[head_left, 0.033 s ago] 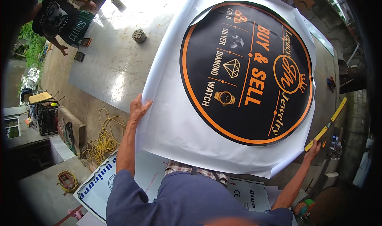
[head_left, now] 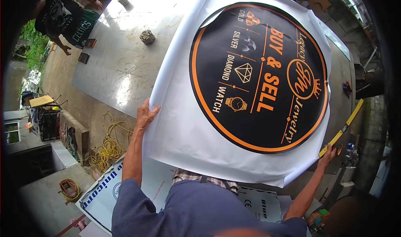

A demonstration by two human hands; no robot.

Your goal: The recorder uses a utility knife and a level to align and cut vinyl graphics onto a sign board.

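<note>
Left fingers [head_left: 144, 107] close round the edge of one white sheet [head_left: 175, 107]; right fingers [head_left: 330, 147], hold unclear, are at one yellow level [head_left: 343, 131].

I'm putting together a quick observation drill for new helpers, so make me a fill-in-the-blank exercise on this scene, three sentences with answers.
1. The left hand holds the edge of the ____ sheet that bears a large printed circle.
2. The right hand is at the near end of a long, straight ____ level.
3. The tangled cord lies on the person's ____ side.

Missing words: white; yellow; left.
</note>
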